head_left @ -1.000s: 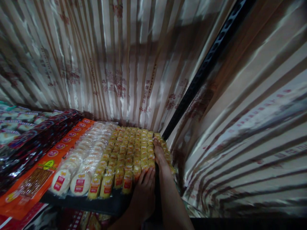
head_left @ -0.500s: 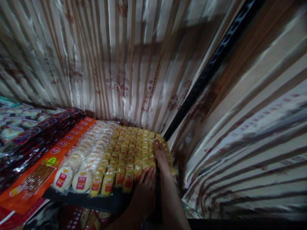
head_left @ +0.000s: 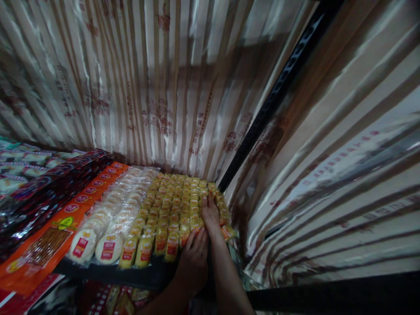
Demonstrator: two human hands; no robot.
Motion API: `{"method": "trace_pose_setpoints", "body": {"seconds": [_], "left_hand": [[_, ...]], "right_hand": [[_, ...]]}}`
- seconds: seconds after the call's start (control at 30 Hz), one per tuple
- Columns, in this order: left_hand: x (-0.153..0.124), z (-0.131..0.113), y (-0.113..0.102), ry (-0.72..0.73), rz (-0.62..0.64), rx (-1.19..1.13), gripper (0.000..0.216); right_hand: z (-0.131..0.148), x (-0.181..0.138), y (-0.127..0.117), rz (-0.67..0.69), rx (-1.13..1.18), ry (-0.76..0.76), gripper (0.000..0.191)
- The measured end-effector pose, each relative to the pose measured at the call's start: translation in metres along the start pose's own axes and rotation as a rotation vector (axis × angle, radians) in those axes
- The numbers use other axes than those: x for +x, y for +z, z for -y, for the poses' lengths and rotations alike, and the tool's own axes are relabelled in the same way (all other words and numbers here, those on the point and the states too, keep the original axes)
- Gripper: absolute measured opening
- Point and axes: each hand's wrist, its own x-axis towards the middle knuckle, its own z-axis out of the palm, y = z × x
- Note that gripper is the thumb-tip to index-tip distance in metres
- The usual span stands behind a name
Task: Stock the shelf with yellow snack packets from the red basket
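My left hand point(head_left: 193, 258) rests at the front edge of the dark shelf point(head_left: 131, 275), fingers stretched out against the front of the rows of yellow snack packets point(head_left: 177, 210). My right hand point(head_left: 210, 214) lies flat between those rows and the last yellow row at the right point(head_left: 225, 214), fingers extended toward the back. Neither hand grips a packet that I can see.
Left of the yellow packets lie rows of round white cakes in clear wrap point(head_left: 108, 218), then orange packets point(head_left: 65, 218) and dark red packets point(head_left: 42, 188). A striped shiny curtain point(head_left: 147, 87) hangs behind, a black perforated upright point(head_left: 262, 113) stands at the right.
My right hand has drawn back a little toward me along the gap in the yellow rows. The left hand stays at the shelf front; the view shifted slightly.
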Motion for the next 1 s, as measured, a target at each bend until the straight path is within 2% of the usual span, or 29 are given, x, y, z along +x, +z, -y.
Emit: {"method": "trace_pose_setpoints", "body": {"seconds": [0.2, 0.33, 0.57, 0.77, 1.0], "left_hand": [[-0.003, 0.000, 0.002, -0.002, -0.001, -0.007, 0.059], [-0.004, 0.000, 0.003, 0.003, 0.019, -0.006, 0.059], [-0.002, 0.000, 0.002, -0.003, -0.012, 0.021, 0.059], [-0.002, -0.001, 0.002, -0.003, -0.025, 0.057, 0.057], [-0.002, 0.000, 0.002, -0.001, -0.003, 0.026, 0.057]], "right_hand": [[-0.006, 0.001, -0.002, 0.007, -0.013, 0.056, 0.058], [-0.008, 0.005, -0.002, 0.017, -0.014, 0.036, 0.053], [0.003, 0.004, -0.002, 0.040, -0.058, 0.034, 0.056], [0.006, 0.003, -0.005, -0.019, -0.125, -0.004, 0.062], [0.000, 0.003, -0.007, 0.026, -0.061, 0.034, 0.060]]}}
